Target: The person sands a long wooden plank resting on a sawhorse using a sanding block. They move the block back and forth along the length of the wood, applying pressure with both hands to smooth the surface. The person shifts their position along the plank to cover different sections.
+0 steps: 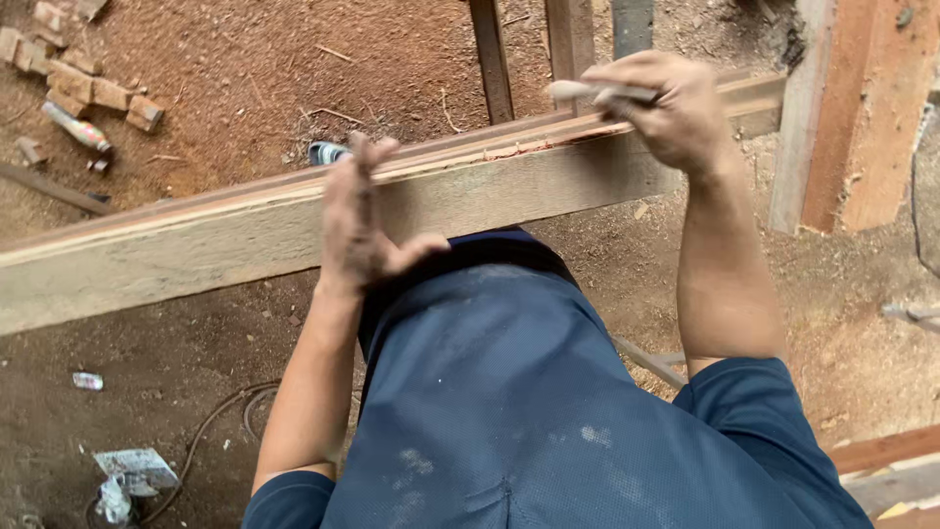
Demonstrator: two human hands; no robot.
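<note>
A long wooden plank [196, 240] stands on edge, running from lower left to upper right across my front. My left hand [360, 220] lies flat against its near face, fingers stretched up to the top edge. Further right, my right hand [666, 108] is closed around a pale, slim tool handle [587, 92] held just over the plank's top edge, where a reddish strip [519, 152] shows. The working end of the tool is hidden by my fingers. My blue shirt [529, 411] fills the lower middle.
Sawdust-covered ground lies all around. Small wood blocks [93, 88] and a tube [76, 127] sit at upper left. Upright timbers [842, 118] stand at right. A cable [211, 431] and crumpled wrappers [132, 470] lie at lower left. More boards [891, 470] at lower right.
</note>
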